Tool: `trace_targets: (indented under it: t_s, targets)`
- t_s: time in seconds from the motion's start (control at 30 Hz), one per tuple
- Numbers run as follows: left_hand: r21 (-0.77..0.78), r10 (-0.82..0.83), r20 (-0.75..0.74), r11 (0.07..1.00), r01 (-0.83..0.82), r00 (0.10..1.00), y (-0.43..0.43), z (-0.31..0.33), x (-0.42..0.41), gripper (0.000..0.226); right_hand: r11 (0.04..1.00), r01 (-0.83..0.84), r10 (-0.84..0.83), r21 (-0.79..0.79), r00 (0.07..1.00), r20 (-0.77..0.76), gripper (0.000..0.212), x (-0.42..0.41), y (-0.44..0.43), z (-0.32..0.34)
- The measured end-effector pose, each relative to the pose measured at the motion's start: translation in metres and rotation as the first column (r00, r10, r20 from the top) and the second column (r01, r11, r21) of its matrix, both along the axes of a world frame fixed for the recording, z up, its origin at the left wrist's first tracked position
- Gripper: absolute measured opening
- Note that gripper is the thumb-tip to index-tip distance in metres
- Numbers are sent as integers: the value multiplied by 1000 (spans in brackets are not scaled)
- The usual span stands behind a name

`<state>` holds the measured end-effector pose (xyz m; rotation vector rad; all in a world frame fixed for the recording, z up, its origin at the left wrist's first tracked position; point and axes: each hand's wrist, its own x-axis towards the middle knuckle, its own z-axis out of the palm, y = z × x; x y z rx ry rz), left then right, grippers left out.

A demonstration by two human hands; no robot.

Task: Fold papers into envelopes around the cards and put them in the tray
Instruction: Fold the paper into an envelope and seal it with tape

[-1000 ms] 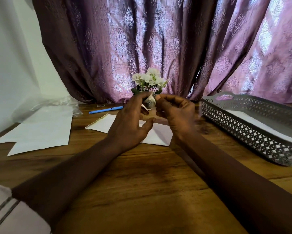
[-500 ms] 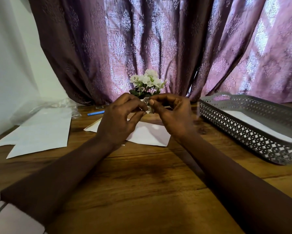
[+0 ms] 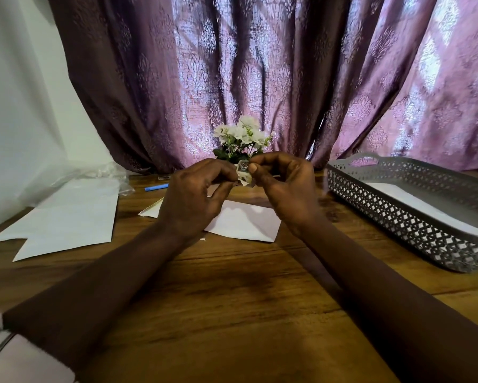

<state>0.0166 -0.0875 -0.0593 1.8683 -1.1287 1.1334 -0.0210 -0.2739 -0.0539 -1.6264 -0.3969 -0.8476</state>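
Note:
Both hands are raised above the table's middle and pinch one small sticker (image 3: 243, 172) between their fingertips. My left hand (image 3: 193, 197) holds its left edge and my right hand (image 3: 284, 189) holds its right edge. Below them a folded white paper envelope (image 3: 246, 222) lies flat on the wooden table (image 3: 232, 299). A grey lattice tray (image 3: 414, 214) stands at the right with white paper (image 3: 425, 203) inside it.
A stack of white paper sheets (image 3: 63, 219) lies at the left, with clear plastic wrap (image 3: 94, 175) behind it. A blue pen (image 3: 156, 187) lies beyond my left hand. A small pot of white flowers (image 3: 242, 139) stands before the purple curtain.
Both hands rose slightly and drew closer over the envelope. The small sticker now shows more plainly between the fingertips. The envelope and tray have not moved.

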Motion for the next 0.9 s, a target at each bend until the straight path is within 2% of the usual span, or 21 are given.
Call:
trace_targets:
  t_s: [0.07, 0.17, 0.33, 0.47, 0.67, 0.8, 0.9]
  targets:
    - [-39, -28, -64, 999, 26, 998, 1, 0, -2, 18, 1000, -1, 1, -2, 1000, -13, 6, -1, 0, 0]
    - [-15, -38, -59, 999, 38, 998, 2, 0, -2, 23, 1000, -4, 4, 9, 999, -39, 9, -1, 0, -1]
    - [56, -20, -4, 998, 20, 1000, 2, 0, 1, 13, 994, -20, 31, 107, 994, -107, 12, 4, -3, -3]
    - [164, -20, -9, 986, 21, 1000, 1, -1, 4, 12, 994, -12, 39, 113, 970, -241, 4, 9, -8, -4]
    - [220, -43, -241, 971, 98, 970, -2, -6, 10, 11, 1000, 0, 7, 17, 903, -430, 9, 13, -15, -8]
    - [252, -66, -327, 955, 154, 943, -1, -8, 11, 7, 999, 14, -30, -38, 885, -464, 10, 14, -16, -9]
    - [203, -89, -441, 959, 196, 893, -4, -13, 10, 10, 996, 32, -70, -88, 880, -469, 10, 14, -15, -9]
